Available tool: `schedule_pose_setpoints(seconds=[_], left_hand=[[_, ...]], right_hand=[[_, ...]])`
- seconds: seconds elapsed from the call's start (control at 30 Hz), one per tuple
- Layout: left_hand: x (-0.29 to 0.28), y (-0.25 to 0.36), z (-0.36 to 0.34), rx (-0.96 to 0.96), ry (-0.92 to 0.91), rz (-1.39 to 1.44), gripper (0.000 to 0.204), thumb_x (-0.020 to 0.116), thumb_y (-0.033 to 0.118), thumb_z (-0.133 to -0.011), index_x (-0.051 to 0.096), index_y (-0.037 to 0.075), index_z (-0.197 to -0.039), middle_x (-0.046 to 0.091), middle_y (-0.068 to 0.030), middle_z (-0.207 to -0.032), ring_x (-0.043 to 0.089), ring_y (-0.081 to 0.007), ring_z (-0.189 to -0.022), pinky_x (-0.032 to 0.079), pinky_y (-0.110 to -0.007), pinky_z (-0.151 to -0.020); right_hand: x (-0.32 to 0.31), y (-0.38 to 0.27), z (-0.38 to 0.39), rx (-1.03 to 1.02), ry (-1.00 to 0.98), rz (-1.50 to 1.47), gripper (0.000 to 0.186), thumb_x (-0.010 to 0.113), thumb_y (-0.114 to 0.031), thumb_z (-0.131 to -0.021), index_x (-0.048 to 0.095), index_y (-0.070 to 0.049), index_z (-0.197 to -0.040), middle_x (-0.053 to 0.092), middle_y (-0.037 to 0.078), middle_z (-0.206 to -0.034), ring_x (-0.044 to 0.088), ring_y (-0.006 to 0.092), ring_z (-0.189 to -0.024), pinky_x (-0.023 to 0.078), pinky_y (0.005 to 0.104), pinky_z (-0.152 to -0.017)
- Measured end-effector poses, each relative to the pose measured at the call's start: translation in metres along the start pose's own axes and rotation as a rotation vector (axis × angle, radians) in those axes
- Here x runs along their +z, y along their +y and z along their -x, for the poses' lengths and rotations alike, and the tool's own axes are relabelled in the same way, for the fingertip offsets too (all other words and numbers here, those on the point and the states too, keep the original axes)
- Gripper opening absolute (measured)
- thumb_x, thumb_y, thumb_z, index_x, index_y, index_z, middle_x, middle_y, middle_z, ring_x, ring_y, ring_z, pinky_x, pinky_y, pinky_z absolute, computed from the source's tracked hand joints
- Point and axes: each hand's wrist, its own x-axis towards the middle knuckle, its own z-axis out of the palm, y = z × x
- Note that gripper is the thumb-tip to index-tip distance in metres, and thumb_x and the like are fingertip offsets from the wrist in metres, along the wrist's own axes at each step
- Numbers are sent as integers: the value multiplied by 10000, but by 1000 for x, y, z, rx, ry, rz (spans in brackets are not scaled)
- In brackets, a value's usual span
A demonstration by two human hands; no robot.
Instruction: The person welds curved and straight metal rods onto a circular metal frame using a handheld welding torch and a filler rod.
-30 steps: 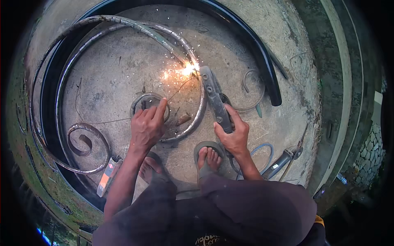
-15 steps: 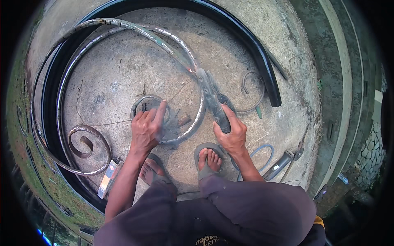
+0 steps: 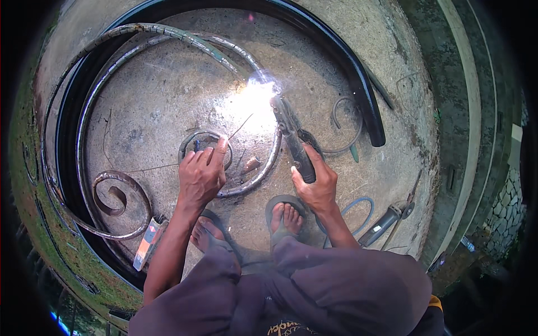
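My right hand point(image 3: 316, 182) is wrapped round the dark handle of a welding electrode holder point(image 3: 292, 140). The holder points up and away, and a blinding arc point(image 3: 260, 89) burns at its head, hiding the electrode tip and the spot on the metal. That glare sits against a large scroll of bent metal tube point(image 3: 81, 129), patchy silver and rusty. Pinched in my left hand point(image 3: 202, 173) is a thin wire rod point(image 3: 241, 127), one end slanting toward the glare, the rest trailing left across the concrete. A small metal ring point(image 3: 185, 147) lies partly behind my left fingers.
A thick black curved pipe point(image 3: 358, 84) arcs round the far side and left. An angle grinder point(image 3: 384, 225) lies by my right forearm, near a blue cable point(image 3: 364, 200). An opened narrow box point(image 3: 147, 246) is beside my left forearm. My sandalled feet point(image 3: 286, 215) stand between my arms.
A small orange glow at the holder's head has become a bright white arc lighting the concrete. Smoke near the left hand has thinned. Both hands stay almost in place.
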Motion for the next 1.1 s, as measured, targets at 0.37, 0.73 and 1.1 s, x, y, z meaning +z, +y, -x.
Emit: schedule_pose_setpoints(seconds=[0.37,0.73,1.1], left_hand=[[-4,6,-4,41,58,-48,628,646,52,-743,619,69,-1370,538,-21,-752,604,-167,-681,449,-334,-655],[-3,4,-3,31,23,-33,666,647,47,-714,617,60,-1379,556,-29,-753,611,-179,-683,453,-338,-653],[0,3,-4,23,31,-21,674,645,45,-696,624,52,-1370,578,-30,-773,628,-176,-692,464,-345,-644]], right_hand=[[0,0,0,-30,66,-20,612,811,-39,-782,609,-11,-1359,734,229,-1145,769,328,-964,613,378,-796],[1,-1,-2,-27,45,-30,626,813,-38,-774,602,-7,-1362,721,232,-1197,752,359,-1030,611,392,-842],[1,-3,-3,-8,17,-26,615,807,-36,-776,605,3,-1355,715,239,-1206,743,372,-1054,607,403,-865]])
